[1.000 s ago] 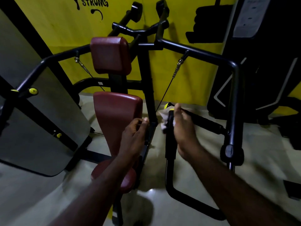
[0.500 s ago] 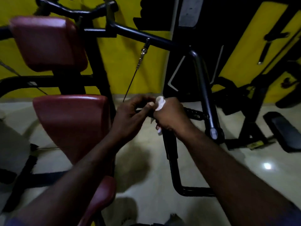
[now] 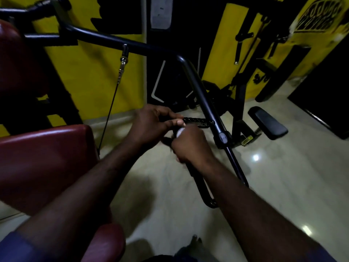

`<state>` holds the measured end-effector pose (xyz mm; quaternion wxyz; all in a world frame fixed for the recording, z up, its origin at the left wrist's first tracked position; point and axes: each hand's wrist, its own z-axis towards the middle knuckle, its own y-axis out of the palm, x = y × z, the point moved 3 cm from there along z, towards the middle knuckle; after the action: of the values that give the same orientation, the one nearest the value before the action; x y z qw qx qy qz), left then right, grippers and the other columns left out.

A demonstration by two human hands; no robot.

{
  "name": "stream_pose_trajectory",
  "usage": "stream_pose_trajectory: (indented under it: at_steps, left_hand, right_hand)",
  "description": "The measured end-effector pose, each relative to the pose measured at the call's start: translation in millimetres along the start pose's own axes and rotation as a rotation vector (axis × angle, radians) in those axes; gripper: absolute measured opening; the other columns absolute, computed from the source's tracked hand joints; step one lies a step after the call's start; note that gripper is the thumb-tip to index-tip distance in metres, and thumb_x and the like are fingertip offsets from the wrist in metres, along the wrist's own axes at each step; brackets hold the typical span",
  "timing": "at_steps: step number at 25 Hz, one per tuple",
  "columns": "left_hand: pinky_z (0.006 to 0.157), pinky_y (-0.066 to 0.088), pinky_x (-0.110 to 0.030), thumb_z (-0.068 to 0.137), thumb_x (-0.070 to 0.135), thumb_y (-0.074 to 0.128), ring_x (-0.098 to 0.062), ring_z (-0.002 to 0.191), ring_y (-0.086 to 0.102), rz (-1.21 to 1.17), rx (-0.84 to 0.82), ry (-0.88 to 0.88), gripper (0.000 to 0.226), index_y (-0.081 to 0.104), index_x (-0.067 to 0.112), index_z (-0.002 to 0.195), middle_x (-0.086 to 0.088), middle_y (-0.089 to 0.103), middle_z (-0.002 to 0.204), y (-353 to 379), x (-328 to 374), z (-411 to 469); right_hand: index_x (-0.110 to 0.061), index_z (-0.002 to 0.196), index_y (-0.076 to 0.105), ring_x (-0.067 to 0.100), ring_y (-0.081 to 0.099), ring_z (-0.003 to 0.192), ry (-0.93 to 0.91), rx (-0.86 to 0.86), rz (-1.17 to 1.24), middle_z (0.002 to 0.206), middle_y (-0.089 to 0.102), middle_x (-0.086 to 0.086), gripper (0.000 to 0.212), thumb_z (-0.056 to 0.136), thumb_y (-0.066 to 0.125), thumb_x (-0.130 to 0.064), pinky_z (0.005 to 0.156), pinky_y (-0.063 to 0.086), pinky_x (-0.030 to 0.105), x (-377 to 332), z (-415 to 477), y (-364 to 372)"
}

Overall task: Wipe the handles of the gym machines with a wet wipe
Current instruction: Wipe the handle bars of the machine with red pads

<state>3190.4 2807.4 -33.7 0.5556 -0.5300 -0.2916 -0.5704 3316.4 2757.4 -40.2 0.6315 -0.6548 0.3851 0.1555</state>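
Yellow-walled gym: right hand (image 3: pixel 190 146) (fisted) grips wipe (image 3: pixel 179 131).

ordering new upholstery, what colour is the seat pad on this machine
Dark red seat pad, seen in the head view.

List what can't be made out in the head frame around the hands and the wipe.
- White wet wipe: only a sliver shows in the head view; the right hand covers the rest.
- Black vertical handle bar: its top is hidden under both hands.
- Left hand: motion-blurred, so its grip is unclear.
- Dark red padded seat: cut by the left edge.
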Motion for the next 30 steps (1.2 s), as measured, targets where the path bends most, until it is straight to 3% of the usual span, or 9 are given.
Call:
stream_pose_trajectory:
  at_steps: [3, 7, 12, 15, 19, 21, 23, 26, 30]
  left_hand:
    - [0.068, 0.059, -0.034, 0.096, 0.018, 0.072, -0.026, 0.083, 0.076, 0.056, -0.045, -0.031, 0.018, 0.079, 0.002, 0.092, -0.015, 0.078, 0.086, -2.2, 2.9, 5.2]
    - [0.092, 0.061, -0.039, 0.107, 0.021, 0.057, -0.028, 0.1, 0.076, -0.151, -0.076, -0.078, 0.03, 0.078, 0.0, 0.106, -0.015, 0.079, 0.099, -1.8, 0.8, -4.2]
    - [0.087, 0.058, -0.05, 0.099, 0.033, 0.069, -0.024, 0.095, 0.075, 0.062, 0.005, 0.01, 0.021, 0.08, 0.016, 0.105, -0.003, 0.079, 0.095, 3.5, 0.3, -18.7]
    - [0.079, 0.059, -0.051, 0.096, 0.039, 0.072, -0.025, 0.083, 0.073, 0.06, 0.043, -0.065, 0.026, 0.076, 0.013, 0.091, -0.006, 0.076, 0.085, 11.9, 5.9, -11.9]
    - [0.06, 0.047, -0.036, 0.096, 0.047, 0.068, -0.021, 0.071, 0.065, 0.349, 0.053, 0.026, 0.036, 0.066, 0.014, 0.083, -0.003, 0.068, 0.075, 33.6, 12.3, 1.0]
    - [0.06, 0.04, -0.03, 0.092, 0.042, 0.074, -0.016, 0.069, 0.059, 0.423, 0.081, 0.097, 0.03, 0.063, 0.015, 0.082, 0.002, 0.063, 0.074, 51.5, 10.9, -2.1]
    - [0.064, 0.035, -0.022, 0.087, 0.032, 0.078, -0.014, 0.071, 0.054, 0.438, 0.253, 0.145, 0.026, 0.059, 0.015, 0.081, 0.003, 0.06, 0.076, 65.8, 7.5, -7.5]
    - [0.076, 0.036, -0.011, 0.088, 0.021, 0.075, -0.018, 0.083, 0.055, 0.4, 0.472, 0.173, 0.021, 0.058, 0.01, 0.095, -0.006, 0.06, 0.092, 73.3, 1.9, -17.9]
    - [0.054, 0.061, -0.041, 0.097, 0.03, 0.071, -0.023, 0.06, 0.069, 0.032, 0.51, -0.133, 0.037, 0.044, 0.016, 0.118, -0.005, 0.064, 0.091, 84.0, -1.6, -34.4]
  right_hand:
    - [-0.012, 0.098, 0.065, 0.028, 0.073, 0.074, -0.077, 0.119, -0.236, 0.084, 0.069, 0.008, 0.014, 0.091, 0.067, -0.024, 0.057, 0.058, 0.035, -20.0, 15.4, 3.7]
    - [-0.015, 0.114, 0.047, 0.027, 0.071, 0.078, -0.351, 0.424, -0.43, 0.089, 0.068, 0.005, 0.021, 0.102, 0.047, -0.033, 0.058, 0.048, 0.034, 14.5, -36.6, 13.6]
    - [-0.02, 0.113, 0.038, 0.025, 0.071, 0.082, -0.279, 0.291, -0.48, 0.091, 0.068, -0.002, 0.037, 0.093, 0.065, -0.035, 0.063, 0.051, 0.035, 63.7, -78.2, 13.1]
    - [-0.023, 0.085, 0.055, 0.021, 0.066, 0.067, -0.07, 0.052, 0.0, 0.072, 0.066, -0.007, 0.036, 0.08, 0.081, -0.046, 0.063, 0.052, 0.032, 42.0, -37.9, 8.1]
    - [-0.009, 0.081, 0.064, 0.016, 0.036, 0.041, 0.225, -0.287, 0.626, 0.054, 0.05, 0.002, 0.019, 0.087, 0.078, -0.021, 0.047, 0.033, 0.027, 38.7, -26.6, 10.3]
    - [-0.019, 0.065, 0.054, 0.015, 0.04, 0.043, 0.13, -0.173, 0.408, 0.05, 0.047, -0.007, 0.035, 0.088, 0.079, -0.029, 0.05, 0.035, 0.028, 65.1, -49.5, 10.3]
    - [-0.028, 0.062, 0.038, 0.016, 0.057, 0.054, -0.077, 0.118, -0.181, 0.055, 0.049, -0.01, 0.045, 0.089, 0.072, -0.039, 0.054, 0.043, 0.028, 93.8, -75.1, 11.2]
    - [-0.028, 0.07, 0.036, 0.024, 0.06, 0.049, -0.356, 0.301, -0.559, 0.053, 0.053, -0.005, 0.033, 0.093, 0.058, -0.033, 0.052, 0.044, 0.031, 123.3, -96.3, 22.1]
    - [-0.024, 0.064, 0.053, 0.026, 0.056, 0.051, -0.761, 0.306, -0.754, 0.052, 0.054, -0.003, 0.025, 0.089, 0.054, -0.024, 0.079, 0.042, 0.043, 188.1, -79.3, -18.1]
